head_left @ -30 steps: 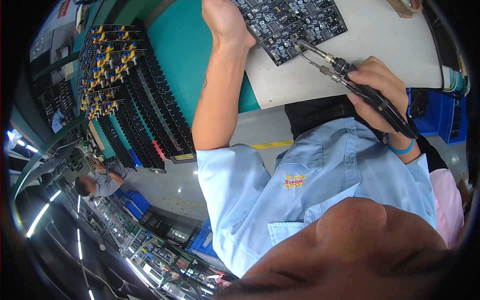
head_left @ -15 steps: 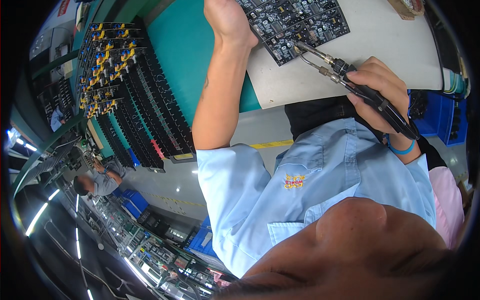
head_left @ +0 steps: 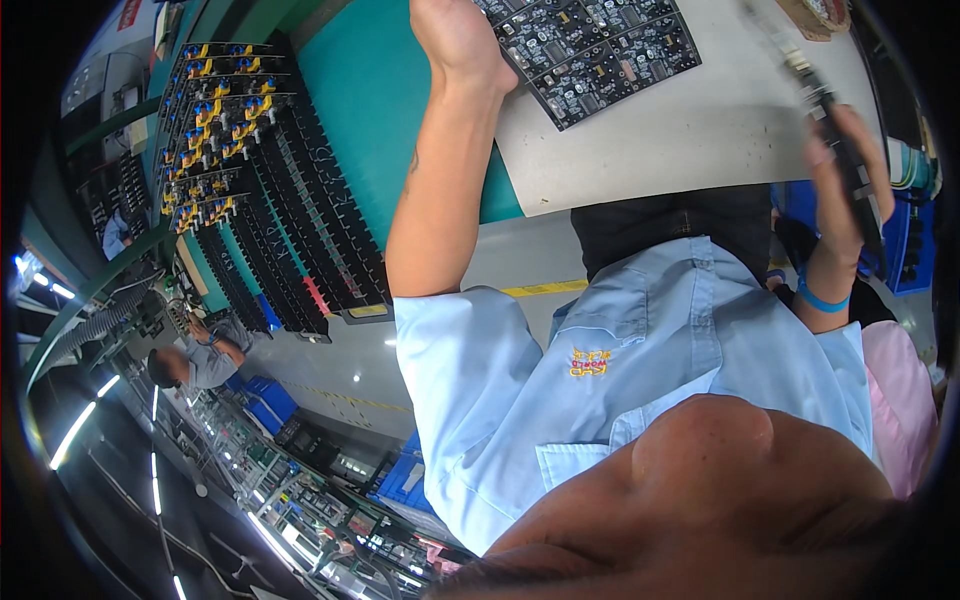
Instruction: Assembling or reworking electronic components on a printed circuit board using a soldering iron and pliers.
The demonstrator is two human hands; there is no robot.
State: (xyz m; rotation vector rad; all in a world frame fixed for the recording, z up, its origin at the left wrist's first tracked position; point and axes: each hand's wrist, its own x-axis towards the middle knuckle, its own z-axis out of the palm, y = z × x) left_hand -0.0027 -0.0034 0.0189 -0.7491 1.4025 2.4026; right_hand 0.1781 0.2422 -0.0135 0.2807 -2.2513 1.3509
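Observation:
A black circuit board panel [head_left: 615, 60], covered with small components, lies at the top of the view on a pale grey sheet [head_left: 640, 160]. My left hand [head_left: 458, 45] is beside the panel's left edge; its fingers run out of view at the top, so their grip is hidden. Off to the right, my right hand [head_left: 848, 180] is closed round the black handle of a soldering iron [head_left: 825, 110] with a metal front end. Motion blurs the iron's tip, which points up and away, clear of the panel.
Left of my forearm, stacked circuit boards with yellow and blue parts [head_left: 215, 120] stand in black slotted racks [head_left: 300, 190] on a green mat [head_left: 350, 90]. A brown container [head_left: 815, 18] is at top right. Blue bins [head_left: 908, 240] stand below right. Another person [head_left: 195, 355] works far left.
My right hand has lifted the soldering iron off the board panel and swung it to the right. My left hand and the panel have stayed almost where they were.

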